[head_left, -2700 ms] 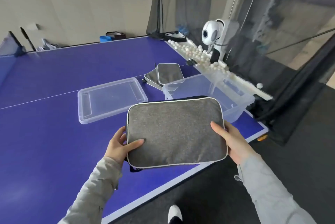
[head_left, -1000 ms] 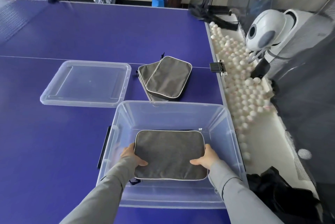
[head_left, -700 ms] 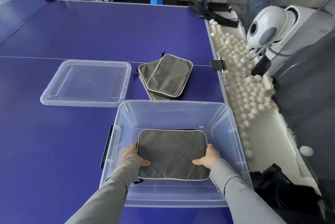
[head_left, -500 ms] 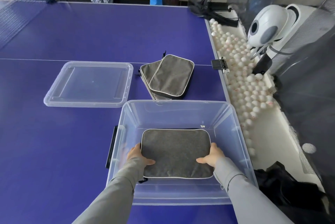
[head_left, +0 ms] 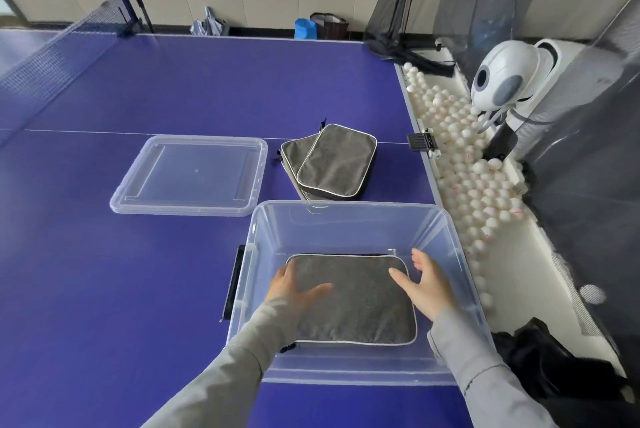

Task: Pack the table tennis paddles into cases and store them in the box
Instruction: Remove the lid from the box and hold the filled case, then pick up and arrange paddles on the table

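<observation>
Lying flat in clear plastic box point(head_left: 349, 206): grey fabric case point(head_left: 353, 296); left hand point(head_left: 294, 285) open on it, right hand point(head_left: 427, 285) open just beside. Next up, stacked grey cases point(head_left: 334, 161) beyond far wall, nearer left hand.

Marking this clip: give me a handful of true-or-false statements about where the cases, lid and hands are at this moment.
1. A grey case lies flat inside the clear box. True.
2. The lid is on the box. False: it lies on the table, left of the box and further away.
3. Two more cases lie stacked on the table beyond the box. True.
4. The right hand grips the grey case. False: its fingers are straight and spread at the case's right edge.
5. The white balls lie in the box. False: they lie along the table's right side.
</observation>
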